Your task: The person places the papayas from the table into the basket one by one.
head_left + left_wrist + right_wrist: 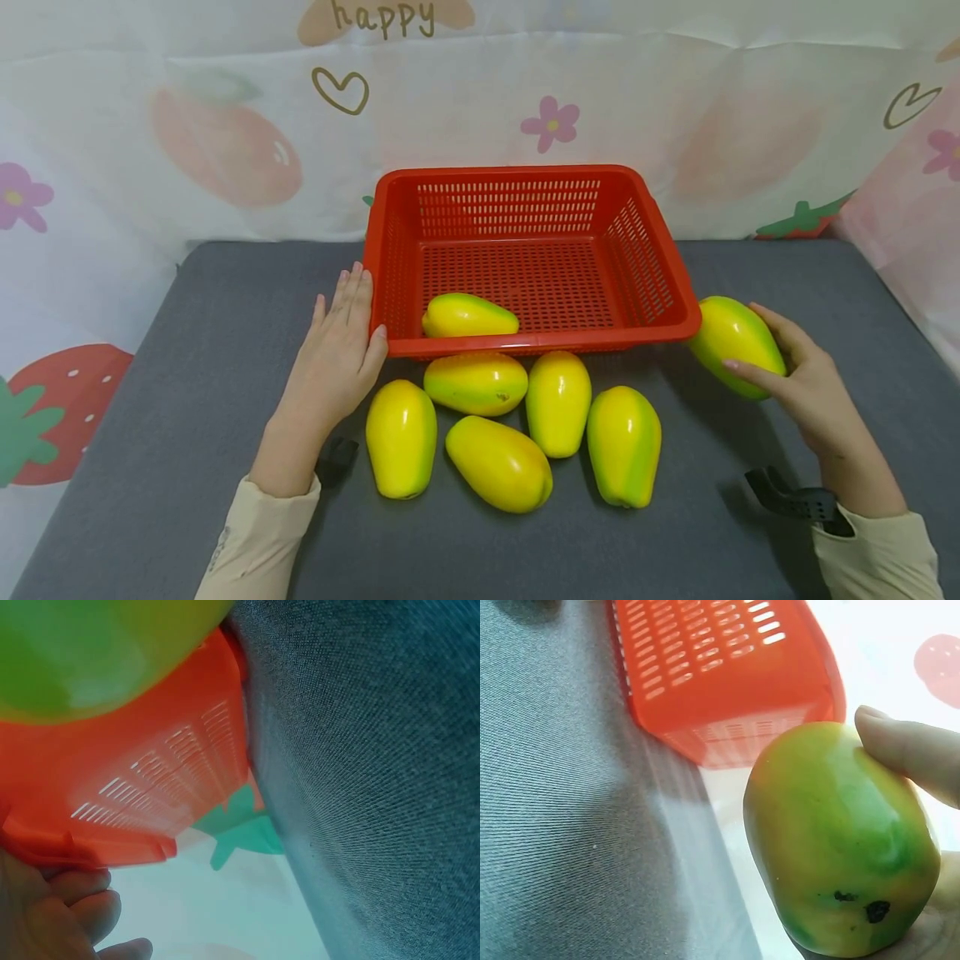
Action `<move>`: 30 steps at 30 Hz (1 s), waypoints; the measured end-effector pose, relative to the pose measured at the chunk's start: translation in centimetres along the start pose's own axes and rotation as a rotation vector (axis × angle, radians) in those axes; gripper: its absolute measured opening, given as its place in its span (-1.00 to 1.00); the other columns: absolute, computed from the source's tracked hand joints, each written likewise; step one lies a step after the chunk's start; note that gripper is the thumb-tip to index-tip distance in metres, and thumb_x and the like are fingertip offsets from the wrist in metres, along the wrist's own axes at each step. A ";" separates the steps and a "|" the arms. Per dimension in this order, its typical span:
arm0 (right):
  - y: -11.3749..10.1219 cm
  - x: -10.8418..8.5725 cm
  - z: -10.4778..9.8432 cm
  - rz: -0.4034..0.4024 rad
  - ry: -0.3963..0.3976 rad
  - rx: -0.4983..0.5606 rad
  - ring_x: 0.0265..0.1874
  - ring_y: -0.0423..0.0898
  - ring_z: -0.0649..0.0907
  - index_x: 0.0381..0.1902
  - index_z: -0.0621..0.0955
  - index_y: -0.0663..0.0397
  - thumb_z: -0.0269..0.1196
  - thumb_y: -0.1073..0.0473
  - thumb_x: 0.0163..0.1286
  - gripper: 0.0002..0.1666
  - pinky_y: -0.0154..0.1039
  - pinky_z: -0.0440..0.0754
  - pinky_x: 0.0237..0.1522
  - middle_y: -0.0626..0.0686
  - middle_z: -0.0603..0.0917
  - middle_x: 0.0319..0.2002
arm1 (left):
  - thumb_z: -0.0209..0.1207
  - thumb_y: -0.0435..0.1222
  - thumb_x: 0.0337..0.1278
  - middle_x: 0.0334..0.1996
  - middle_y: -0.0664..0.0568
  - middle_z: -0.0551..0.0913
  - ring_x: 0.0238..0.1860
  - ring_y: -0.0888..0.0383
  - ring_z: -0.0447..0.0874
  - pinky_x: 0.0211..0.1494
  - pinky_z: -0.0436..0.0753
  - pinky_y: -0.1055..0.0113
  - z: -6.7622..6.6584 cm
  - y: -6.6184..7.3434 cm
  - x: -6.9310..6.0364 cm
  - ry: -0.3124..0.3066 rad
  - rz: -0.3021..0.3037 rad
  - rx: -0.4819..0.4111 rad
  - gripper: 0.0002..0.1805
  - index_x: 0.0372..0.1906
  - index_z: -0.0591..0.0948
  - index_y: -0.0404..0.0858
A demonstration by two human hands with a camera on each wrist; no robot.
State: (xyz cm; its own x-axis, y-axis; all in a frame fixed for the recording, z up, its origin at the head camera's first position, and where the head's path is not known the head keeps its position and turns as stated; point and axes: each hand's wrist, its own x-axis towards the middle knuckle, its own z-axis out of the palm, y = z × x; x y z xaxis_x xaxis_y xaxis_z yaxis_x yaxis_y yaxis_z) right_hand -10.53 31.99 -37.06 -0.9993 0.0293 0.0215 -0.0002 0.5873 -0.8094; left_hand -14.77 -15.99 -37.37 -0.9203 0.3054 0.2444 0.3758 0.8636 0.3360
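My right hand grips a yellow-green papaya just off the right front corner of the red plastic basket. Dark spots mark that fruit's end in the right wrist view, where the thumb presses its side. Against the basket's left rim rests my left hand, its fingers straight and the thumb by the front corner. One papaya lies inside the basket along the front wall. Several more, among them a papaya near my left wrist, lie on the grey cloth in front of the basket.
The basket stands at the back of the grey-covered table. Behind it hangs a white printed curtain with fruit and flower pictures. Black straps sit at the wrists.
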 end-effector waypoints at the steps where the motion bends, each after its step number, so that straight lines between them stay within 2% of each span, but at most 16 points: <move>1: -0.1 0.0 0.0 0.001 0.005 -0.001 -0.04 -0.17 0.34 0.49 0.06 -0.02 0.23 0.17 0.32 -0.11 -0.60 0.35 -0.23 0.21 0.21 0.35 | -0.22 -0.18 0.39 0.47 -0.22 -0.12 0.47 -0.08 -0.22 0.42 -0.13 -0.12 0.0 0.0 0.0 -0.001 -0.001 0.001 -0.32 0.45 -0.07 -0.44; 11: -0.1 -0.1 -0.5 0.019 0.034 0.013 -0.01 -0.08 0.32 0.49 0.08 -0.08 0.23 0.15 0.32 -0.13 -0.60 0.37 -0.23 0.18 0.20 0.36 | -0.22 -0.18 0.39 0.47 -0.23 -0.11 0.47 -0.08 -0.22 0.42 -0.13 -0.12 -0.1 0.1 0.0 -0.004 -0.004 0.003 -0.32 0.45 -0.06 -0.45; 18: -0.3 0.0 -0.6 0.000 0.054 0.011 -0.04 -0.14 0.34 0.48 0.09 -0.01 0.22 0.18 0.33 -0.14 -0.59 0.37 -0.24 0.17 0.22 0.34 | -0.21 -0.18 0.39 0.47 -0.23 -0.11 0.47 -0.08 -0.21 0.42 -0.13 -0.12 -0.2 -0.1 0.0 0.005 -0.005 0.002 -0.32 0.45 -0.06 -0.45; 24: -0.5 -0.2 -1.0 -0.020 0.074 0.019 -0.08 -0.27 0.37 0.49 0.09 -0.08 0.22 0.23 0.32 -0.14 -0.60 0.39 -0.24 0.04 0.27 0.29 | -0.21 -0.18 0.39 0.48 -0.20 -0.15 0.47 -0.08 -0.22 0.42 -0.14 -0.12 -0.1 0.0 0.1 0.004 -0.004 -0.010 -0.32 0.45 -0.07 -0.43; 30: -1.6 0.2 -1.2 -0.051 0.103 0.014 -0.04 -0.23 0.36 0.48 0.09 -0.12 0.23 0.26 0.31 -0.12 -0.63 0.38 -0.23 0.06 0.25 0.33 | -0.21 -0.17 0.38 0.47 -0.21 -0.13 0.47 -0.08 -0.22 0.41 -0.13 -0.13 0.0 0.0 0.1 0.012 -0.005 -0.007 -0.32 0.45 -0.05 -0.45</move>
State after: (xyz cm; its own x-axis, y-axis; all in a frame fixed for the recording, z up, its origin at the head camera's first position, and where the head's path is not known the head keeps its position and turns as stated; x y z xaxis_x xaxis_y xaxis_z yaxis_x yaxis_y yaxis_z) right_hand -10.64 32.06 -35.02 -0.9890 0.0834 0.1223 -0.0518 0.5787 -0.8139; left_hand -14.85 -15.89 -37.37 -0.9207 0.2967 0.2534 0.3723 0.8622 0.3436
